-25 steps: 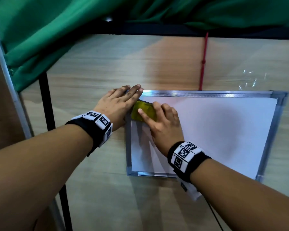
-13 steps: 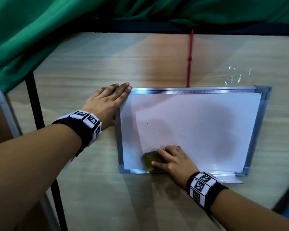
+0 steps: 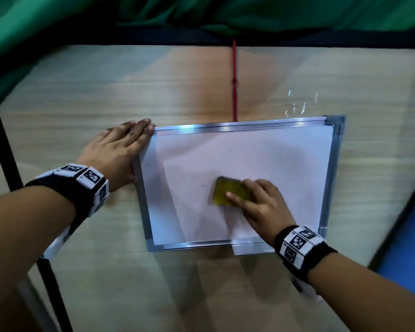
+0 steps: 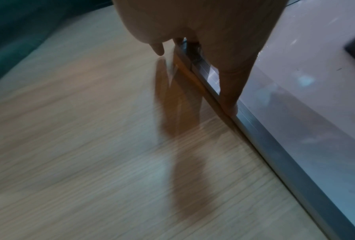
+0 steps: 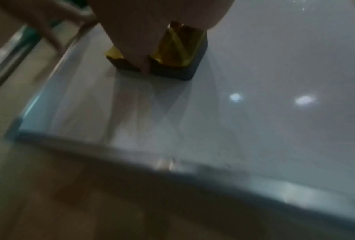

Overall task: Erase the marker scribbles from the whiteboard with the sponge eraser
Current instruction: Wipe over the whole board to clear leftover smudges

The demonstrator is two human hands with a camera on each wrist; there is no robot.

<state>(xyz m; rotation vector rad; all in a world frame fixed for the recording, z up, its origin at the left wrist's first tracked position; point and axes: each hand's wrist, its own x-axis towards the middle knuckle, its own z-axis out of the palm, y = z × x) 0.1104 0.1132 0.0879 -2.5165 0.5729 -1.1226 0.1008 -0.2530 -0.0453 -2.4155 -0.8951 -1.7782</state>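
A whiteboard (image 3: 273, 164) in a silver frame lies flat on the wooden table (image 3: 82, 92). Its white surface looks almost bare, with only a few tiny dark specks left of centre. My right hand (image 3: 256, 202) grips a yellow sponge eraser (image 3: 228, 191) with a dark underside and presses it on the board's middle. In the right wrist view the eraser (image 5: 178, 53) sits flat on the board (image 5: 254, 113) under my fingers. My left hand (image 3: 120, 149) lies flat with straight fingers against the board's upper left frame corner; in the left wrist view its thumb (image 4: 232, 91) crosses the frame (image 4: 275, 154).
A red cord (image 3: 234, 80) runs from the board's top edge toward the back of the table. Green cloth (image 3: 58, 25) hangs behind and to the left. A black table leg (image 3: 3, 149) stands at the left. A blue surface (image 3: 407, 248) shows beyond the table's right edge.
My right hand swept the eraser from the board's upper left corner down to the lower left edge, then up and right to the middle. My left hand stayed at the corner.
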